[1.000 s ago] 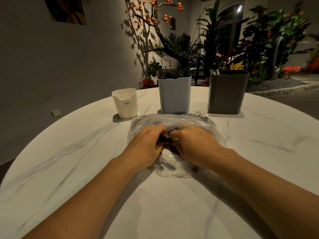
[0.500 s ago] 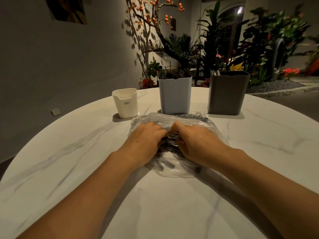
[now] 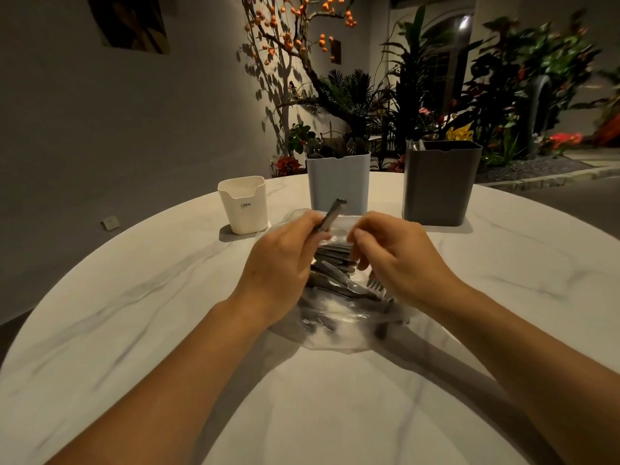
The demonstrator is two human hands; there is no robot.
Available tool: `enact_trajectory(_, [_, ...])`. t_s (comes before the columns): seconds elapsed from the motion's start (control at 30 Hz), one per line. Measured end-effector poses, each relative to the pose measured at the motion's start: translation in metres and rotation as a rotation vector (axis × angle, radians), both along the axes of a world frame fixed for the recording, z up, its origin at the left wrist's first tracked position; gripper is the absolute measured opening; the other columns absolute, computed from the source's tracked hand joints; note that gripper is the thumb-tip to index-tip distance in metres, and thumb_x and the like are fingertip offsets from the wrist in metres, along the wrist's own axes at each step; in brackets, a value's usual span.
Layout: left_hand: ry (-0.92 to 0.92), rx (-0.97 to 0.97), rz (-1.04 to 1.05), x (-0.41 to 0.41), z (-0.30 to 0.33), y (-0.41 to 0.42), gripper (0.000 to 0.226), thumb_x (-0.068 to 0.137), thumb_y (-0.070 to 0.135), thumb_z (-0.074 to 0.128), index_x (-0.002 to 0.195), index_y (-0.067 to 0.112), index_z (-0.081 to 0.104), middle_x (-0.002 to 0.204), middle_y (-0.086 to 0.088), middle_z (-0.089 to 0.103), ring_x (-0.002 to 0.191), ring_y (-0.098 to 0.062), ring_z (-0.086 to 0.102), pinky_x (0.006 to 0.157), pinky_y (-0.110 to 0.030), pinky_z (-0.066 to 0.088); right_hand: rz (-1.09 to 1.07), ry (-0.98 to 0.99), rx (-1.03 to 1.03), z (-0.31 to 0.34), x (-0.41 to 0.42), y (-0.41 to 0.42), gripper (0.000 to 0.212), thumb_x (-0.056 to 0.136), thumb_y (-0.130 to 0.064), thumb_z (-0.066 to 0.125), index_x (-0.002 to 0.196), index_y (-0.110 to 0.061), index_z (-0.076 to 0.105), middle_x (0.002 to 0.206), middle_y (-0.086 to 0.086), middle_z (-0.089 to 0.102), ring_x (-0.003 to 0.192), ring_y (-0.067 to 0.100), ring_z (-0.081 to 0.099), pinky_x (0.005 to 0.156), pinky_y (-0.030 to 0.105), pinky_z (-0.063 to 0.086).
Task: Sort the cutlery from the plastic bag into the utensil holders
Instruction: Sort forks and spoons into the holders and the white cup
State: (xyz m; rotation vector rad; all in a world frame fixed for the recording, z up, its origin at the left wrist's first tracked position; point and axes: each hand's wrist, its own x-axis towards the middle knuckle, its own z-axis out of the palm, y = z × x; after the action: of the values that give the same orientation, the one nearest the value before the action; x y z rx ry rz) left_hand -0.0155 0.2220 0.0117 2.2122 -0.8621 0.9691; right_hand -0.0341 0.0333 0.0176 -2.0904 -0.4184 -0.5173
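Centrally on the round white marble-veined surface lies the crinkled clear plastic bag, glossy and flattened, with dark grey cutlery heaped inside – fork tines and a spoon bowl show near its right side. Both hands work at the bag's far, open end. The left hand is closed around one dark, slim utensil handle, which tilts up and away toward the holders; its working end is hidden by the fingers, so the utensil type cannot be told. The right hand has its fingers curled and pinched on the thin film of the bag, just beside the left hand but not touching it.

Three holders stand in a row beyond the bag – a short cream plastic holder with rounded corners and a notched rim, a taller pale blue rectangular holder directly behind the bag, and a dark grey rectangular holder at the right. All three are matte and smooth-walled.
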Motion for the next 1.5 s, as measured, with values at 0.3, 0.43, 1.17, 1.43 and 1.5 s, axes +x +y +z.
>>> enact_trajectory(0.3, [0.068, -0.344, -0.049, -0.010, 0.021, 0.003, 0.029, 0.098, 0.037, 0.044, 0.113, 0.018, 0.058, 0.101, 0.009, 0.070, 0.100, -0.011, 0.070, 0.088, -0.033, 0.060, -0.029, 0.079, -0.231, -0.009, 0.005, -0.006, 0.019, 0.102, -0.019, 0.053, 0.114, -0.026, 0.067, 0.107, -0.010, 0.065, 0.098, 0.009, 0.059, 0.092, 0.027, 0.053])
enact_trajectory(0.43, [0.135, -0.502, -0.127, -0.014, 0.037, 0.000, 0.020, 0.103, 0.024, 0.046, 0.112, 0.011, 0.058, 0.100, 0.002, 0.072, 0.097, -0.009, 0.072, 0.086, -0.027, 0.059, 0.053, 0.063, -0.172, -0.007, 0.003, 0.003, 0.031, 0.102, -0.023, 0.053, 0.133, -0.025, 0.058, 0.122, -0.012, 0.063, 0.110, 0.004, 0.059, 0.092, 0.014, 0.047])
enact_trajectory(1.17, [0.670, -0.994, -0.237, -0.005, 0.025, -0.004, 0.015, 0.107, 0.015, 0.045, 0.113, 0.008, 0.056, 0.097, -0.012, 0.075, 0.086, -0.024, 0.076, 0.072, -0.030, 0.062, 0.295, 0.424, 0.238, 0.004, -0.006, 0.002, 0.038, 0.100, 0.006, 0.045, 0.118, -0.019, 0.069, 0.102, 0.007, 0.074, 0.093, 0.020, 0.073, 0.075, 0.029, 0.060])
enact_trajectory(1.43, [0.707, -0.949, -0.085, 0.002, 0.023, -0.012, 0.006, 0.105, 0.013, 0.047, 0.101, 0.015, 0.048, 0.087, -0.013, 0.074, 0.072, -0.027, 0.076, 0.073, -0.042, 0.063, 0.302, 0.473, 0.174, 0.002, -0.007, 0.003, 0.026, 0.101, -0.009, 0.051, 0.115, -0.018, 0.071, 0.100, 0.002, 0.076, 0.093, 0.020, 0.073, 0.079, 0.033, 0.061])
enact_trajectory(1.5, [0.755, -1.030, -0.092, 0.004, 0.024, -0.013, 0.005, 0.105, 0.012, 0.047, 0.101, 0.014, 0.047, 0.080, -0.013, 0.073, 0.066, -0.027, 0.075, 0.066, -0.040, 0.064, 0.325, 0.495, 0.171, 0.002, -0.010, 0.004, 0.024, 0.102, -0.013, 0.050, 0.112, -0.017, 0.071, 0.097, 0.001, 0.077, 0.092, 0.019, 0.073, 0.076, 0.031, 0.061])
